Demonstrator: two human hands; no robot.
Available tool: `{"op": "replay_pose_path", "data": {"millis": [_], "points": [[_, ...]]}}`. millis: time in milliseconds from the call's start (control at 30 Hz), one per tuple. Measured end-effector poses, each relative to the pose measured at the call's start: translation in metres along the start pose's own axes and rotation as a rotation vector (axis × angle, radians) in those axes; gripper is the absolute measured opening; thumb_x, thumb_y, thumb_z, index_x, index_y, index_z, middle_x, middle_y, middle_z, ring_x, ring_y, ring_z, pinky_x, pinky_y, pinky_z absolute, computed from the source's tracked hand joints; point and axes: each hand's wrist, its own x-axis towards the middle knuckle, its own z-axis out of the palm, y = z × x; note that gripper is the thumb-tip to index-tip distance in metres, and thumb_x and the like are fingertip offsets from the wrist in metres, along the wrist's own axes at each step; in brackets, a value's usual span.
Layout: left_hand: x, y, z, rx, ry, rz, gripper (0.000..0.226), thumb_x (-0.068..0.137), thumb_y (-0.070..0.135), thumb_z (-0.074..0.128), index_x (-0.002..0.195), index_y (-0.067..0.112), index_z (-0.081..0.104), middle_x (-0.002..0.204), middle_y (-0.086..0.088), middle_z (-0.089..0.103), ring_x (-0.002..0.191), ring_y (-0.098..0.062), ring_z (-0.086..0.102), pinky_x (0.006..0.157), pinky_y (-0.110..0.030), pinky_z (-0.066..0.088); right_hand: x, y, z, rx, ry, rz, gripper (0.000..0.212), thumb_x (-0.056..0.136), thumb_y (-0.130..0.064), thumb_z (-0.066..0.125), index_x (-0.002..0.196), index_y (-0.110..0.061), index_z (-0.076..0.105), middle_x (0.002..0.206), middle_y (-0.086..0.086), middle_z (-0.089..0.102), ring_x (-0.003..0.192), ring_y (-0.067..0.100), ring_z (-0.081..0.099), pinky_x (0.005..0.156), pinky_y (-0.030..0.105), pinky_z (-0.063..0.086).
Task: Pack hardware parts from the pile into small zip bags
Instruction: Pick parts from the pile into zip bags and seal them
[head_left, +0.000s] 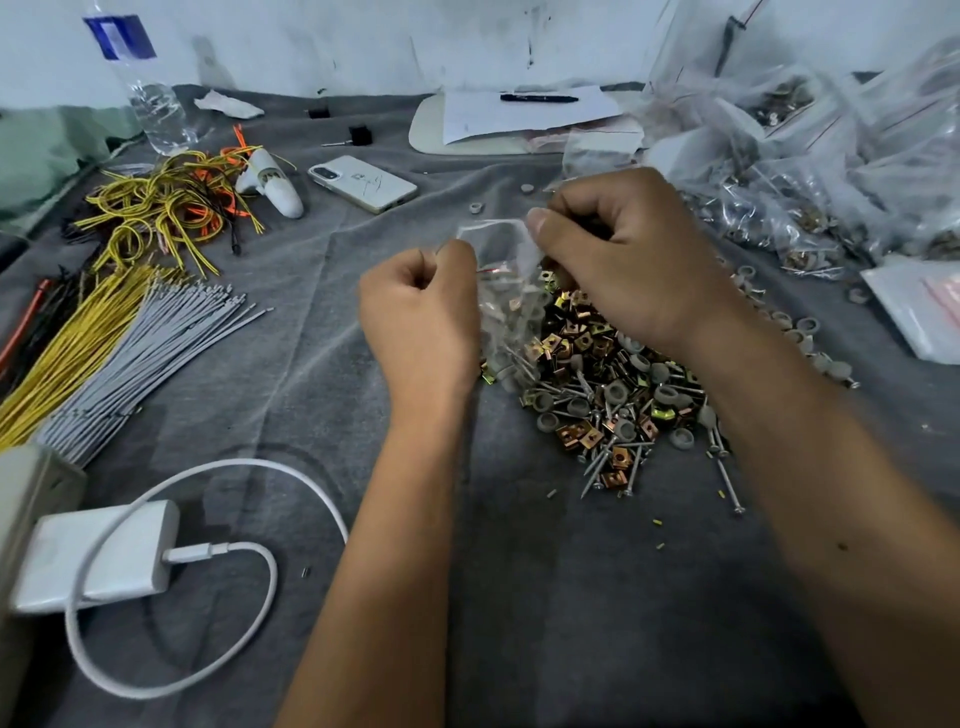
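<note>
Clear plastic zip bag (501, 291), small, partly filled: we hold it just above the far-left edge of the hardware pile (602, 395). Our left hand (421, 322) pinches the bag's left rim, fingers curled; our right hand (618, 260) grips the right rim, fingers curled round it. Pile: gold clips, grey caps, screws, on the grey-clothed bench (519, 597). Left of pile: phone (362, 183), grey wire bundle (150, 358), white charger (104, 556). Right of pile: filled bags (810, 171).

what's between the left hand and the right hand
In the head view, a small clear zip bag hangs between the left hand and the right hand; each hand pinches one side of its mouth, above the pile of hardware parts.
</note>
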Motion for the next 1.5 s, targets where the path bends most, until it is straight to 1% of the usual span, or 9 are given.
{"op": "replay_pose_path", "data": {"millis": [133, 300, 467, 567, 700, 900, 1067, 1300, 1500], "points": [[0.008, 0.007, -0.008, 0.001, 0.069, 0.1, 0.033, 0.077, 0.02, 0.057, 0.053, 0.01, 0.037, 0.056, -0.008, 0.026, 0.055, -0.03, 0.021, 0.05, -0.042, 0.021, -0.01, 0.022, -0.005, -0.271, -0.16, -0.002, 0.013, 0.094, -0.035, 0.072, 0.092, -0.022, 0.073, 0.081, -0.01, 0.068, 0.071, 0.005, 0.062, 0.071, 0.025, 0.052], [0.017, 0.032, -0.023, 0.058, 0.173, 0.236, 0.033, 0.077, 0.018, 0.053, 0.051, 0.013, 0.033, 0.056, -0.014, 0.027, 0.053, -0.044, 0.022, 0.045, -0.046, 0.019, -0.019, 0.032, -0.002, -0.615, -0.45, -0.008, 0.025, 0.091, -0.04, 0.074, 0.115, -0.038, 0.071, 0.106, -0.014, 0.054, 0.106, 0.019, 0.061, 0.089, 0.04, 0.055], [0.017, 0.043, -0.027, 0.738, 0.261, 0.397, 0.032, 0.079, 0.034, 0.046, 0.057, 0.012, 0.037, 0.048, 0.0, 0.034, 0.044, -0.012, 0.031, 0.044, -0.019, 0.021, -0.02, 0.038, 0.006, -0.584, -0.414, -0.031, 0.015, 0.093, -0.04, 0.072, 0.108, -0.043, 0.069, 0.1, -0.018, 0.046, 0.101, 0.014, 0.057, 0.082, 0.032, 0.047], [0.004, 0.025, -0.013, 0.981, 0.002, 0.21, 0.034, 0.085, 0.044, 0.054, 0.073, 0.013, 0.062, 0.071, -0.007, 0.063, 0.073, -0.034, 0.062, 0.064, -0.033, 0.046, -0.025, 0.042, 0.008, -0.544, -0.375, -0.052, 0.014, 0.092, -0.039, 0.073, 0.105, -0.04, 0.069, 0.098, -0.018, 0.047, 0.098, 0.014, 0.058, 0.08, 0.033, 0.048], [-0.011, -0.005, -0.005, 0.915, -0.065, 0.178, 0.02, 0.086, 0.034, 0.062, 0.082, 0.014, 0.064, 0.078, -0.006, 0.065, 0.085, -0.035, 0.062, 0.07, -0.037, 0.045, -0.028, 0.048, 0.009, -0.543, -0.342, -0.093, 0.024, 0.092, -0.034, 0.072, 0.113, -0.025, 0.07, 0.105, -0.006, 0.055, 0.104, 0.02, 0.058, 0.086, 0.041, 0.053], [-0.011, -0.016, -0.01, 0.512, 0.247, 0.312, 0.017, 0.087, 0.02, 0.064, 0.073, 0.014, 0.057, 0.061, 0.009, 0.055, 0.06, -0.012, 0.053, 0.068, -0.038, 0.047, -0.03, 0.041, 0.019, -0.503, -0.15, -0.159, 0.028, 0.093, -0.029, 0.073, 0.119, -0.021, 0.072, 0.11, -0.002, 0.059, 0.111, 0.019, 0.053, 0.091, 0.033, 0.048], [-0.003, -0.021, -0.016, 0.311, 0.465, 0.234, 0.017, 0.088, 0.013, 0.061, 0.072, 0.012, 0.055, 0.06, 0.012, 0.047, 0.061, -0.012, 0.044, 0.071, -0.038, 0.044, -0.034, 0.034, 0.034, -0.592, -0.269, -0.17, 0.027, 0.093, -0.04, 0.071, 0.117, -0.028, 0.073, 0.118, -0.003, 0.056, 0.119, 0.018, 0.045, 0.096, 0.034, 0.048], [-0.012, -0.033, -0.009, 0.272, 0.285, 0.171, 0.024, 0.087, 0.009, 0.059, 0.065, 0.015, 0.052, 0.056, 0.011, 0.046, 0.055, -0.002, 0.045, 0.058, -0.021, 0.034, -0.036, 0.037, 0.031, -0.54, -0.236, -0.134, 0.019, 0.094, -0.031, 0.071, 0.109, -0.019, 0.068, 0.112, -0.003, 0.06, 0.109, 0.017, 0.056, 0.093, 0.035, 0.051], [-0.023, -0.041, -0.008, 0.358, 0.1, 0.285, 0.019, 0.086, 0.014, 0.06, 0.068, 0.015, 0.055, 0.057, 0.009, 0.051, 0.057, -0.007, 0.047, 0.06, -0.03, 0.042, -0.034, 0.044, 0.02, -0.306, -0.07, -0.101, 0.014, 0.09, -0.02, 0.077, 0.1, -0.011, 0.073, 0.098, -0.002, 0.068, 0.087, 0.011, 0.061, 0.084, 0.027, 0.053]]}}
